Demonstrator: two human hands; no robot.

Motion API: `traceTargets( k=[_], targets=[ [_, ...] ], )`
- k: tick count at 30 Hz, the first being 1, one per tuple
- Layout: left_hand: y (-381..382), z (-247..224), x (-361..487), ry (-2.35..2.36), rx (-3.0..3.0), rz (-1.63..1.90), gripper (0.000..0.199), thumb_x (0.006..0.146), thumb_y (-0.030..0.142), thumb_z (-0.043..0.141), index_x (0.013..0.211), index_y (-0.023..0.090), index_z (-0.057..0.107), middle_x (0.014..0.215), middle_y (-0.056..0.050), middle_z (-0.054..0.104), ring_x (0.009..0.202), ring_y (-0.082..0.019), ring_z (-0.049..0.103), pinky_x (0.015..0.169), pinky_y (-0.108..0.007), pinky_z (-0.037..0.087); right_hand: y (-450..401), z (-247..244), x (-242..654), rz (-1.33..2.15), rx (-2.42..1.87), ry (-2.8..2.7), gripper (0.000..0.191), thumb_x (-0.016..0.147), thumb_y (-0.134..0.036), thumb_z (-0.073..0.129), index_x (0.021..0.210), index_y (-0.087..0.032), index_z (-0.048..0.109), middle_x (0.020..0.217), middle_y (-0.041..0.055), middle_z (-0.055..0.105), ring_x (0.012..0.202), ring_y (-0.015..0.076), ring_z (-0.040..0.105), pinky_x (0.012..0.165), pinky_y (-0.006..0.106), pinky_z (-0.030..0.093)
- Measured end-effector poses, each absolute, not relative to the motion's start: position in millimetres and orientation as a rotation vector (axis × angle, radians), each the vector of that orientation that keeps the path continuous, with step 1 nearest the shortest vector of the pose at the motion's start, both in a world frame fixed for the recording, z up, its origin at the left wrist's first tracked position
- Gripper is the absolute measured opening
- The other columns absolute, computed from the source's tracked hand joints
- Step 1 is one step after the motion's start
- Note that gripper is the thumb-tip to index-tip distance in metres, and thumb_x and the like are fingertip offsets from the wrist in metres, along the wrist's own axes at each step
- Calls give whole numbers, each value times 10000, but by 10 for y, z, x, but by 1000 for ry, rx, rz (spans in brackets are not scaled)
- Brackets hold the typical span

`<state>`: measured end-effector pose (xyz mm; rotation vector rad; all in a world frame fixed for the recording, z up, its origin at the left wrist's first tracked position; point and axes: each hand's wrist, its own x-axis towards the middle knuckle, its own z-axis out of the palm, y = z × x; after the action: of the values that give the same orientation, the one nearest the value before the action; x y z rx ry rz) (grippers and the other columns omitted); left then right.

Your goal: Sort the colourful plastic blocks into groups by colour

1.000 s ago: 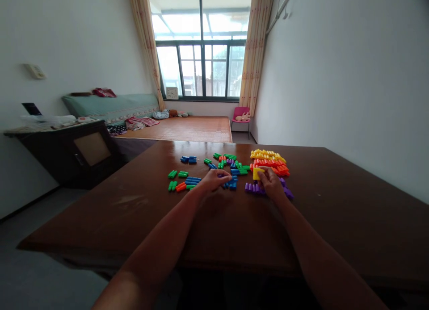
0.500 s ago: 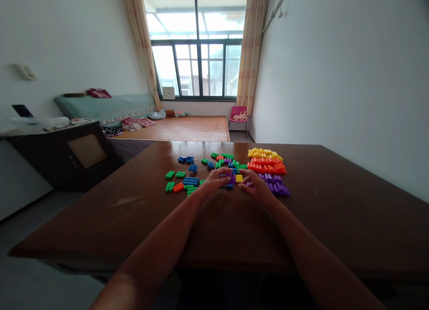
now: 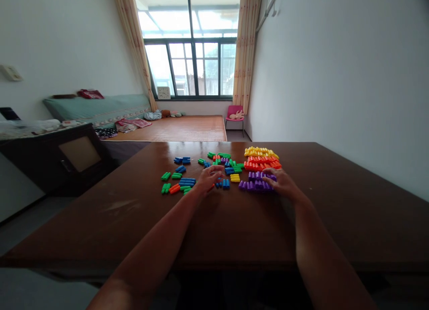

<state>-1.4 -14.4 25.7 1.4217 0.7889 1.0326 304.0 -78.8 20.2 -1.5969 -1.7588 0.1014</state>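
My left hand (image 3: 208, 179) is over the middle of the loose plastic pieces, fingers curved and apart, with no piece visible in it. Just right of it lie a blue ribbed piece (image 3: 226, 183) and a yellow piece (image 3: 235, 178). My right hand (image 3: 280, 181) is at the right end of the purple rows (image 3: 256, 185). Its thumb and fingers close around a purple piece (image 3: 271, 177) there; the fingers partly cover it. Behind the purple rows stand orange rows (image 3: 263, 165) and yellow rows (image 3: 261, 152).
Loose green pieces (image 3: 165, 176), blue pieces (image 3: 187, 182) and an orange piece (image 3: 174, 189) lie on the left of the brown table (image 3: 228, 229). A dark cabinet (image 3: 50, 153) stands to the left. Beyond the table are a bed (image 3: 191, 127) and a pink chair (image 3: 234, 110).
My right hand has moved right, from beside the left hand to the purple rows. The purple piece between the hands has gone from there. The left hand stays near its place; the view shifted slightly.
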Motion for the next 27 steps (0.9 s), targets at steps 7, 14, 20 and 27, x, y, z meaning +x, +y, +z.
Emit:
traceTargets(
  k=[7,14,20,27],
  targets=[
    [6,132,-96,942,1993,1101,218,842,308,589,967,179,714,945,-72,690,914,-193,636,856,-343,503,-783,109,3028,-35,-1775,-1832,301,792,-457,615,1007,-274,718,1048,75,688,1069,291,570,870,427,441],
    [-107,0,-61,844,2766,613,260,900,266,524,1047,333,728,1233,-17,621,1200,-221,494,1085,-399,309,-728,169,2927,-213,-1622,-1674,290,845,-345,518,1045,-223,687,1099,76,690,1092,268,556,924,425,436],
    [-54,-42,-104,1243,2816,744,298,915,203,468,1039,294,723,1303,-32,572,1265,-242,415,1118,-448,234,-713,182,2937,-312,-1575,-1457,293,842,-260,442,1005,-195,677,1026,88,700,993,251,581,907,405,437],
    [-259,94,100,926,2926,659,263,924,263,462,1041,242,697,1108,-79,653,1101,-249,527,1042,-424,319,-701,158,2949,-316,-1489,-1302,306,841,-225,383,963,-190,662,995,106,688,946,232,605,904,386,457]
  ],
)
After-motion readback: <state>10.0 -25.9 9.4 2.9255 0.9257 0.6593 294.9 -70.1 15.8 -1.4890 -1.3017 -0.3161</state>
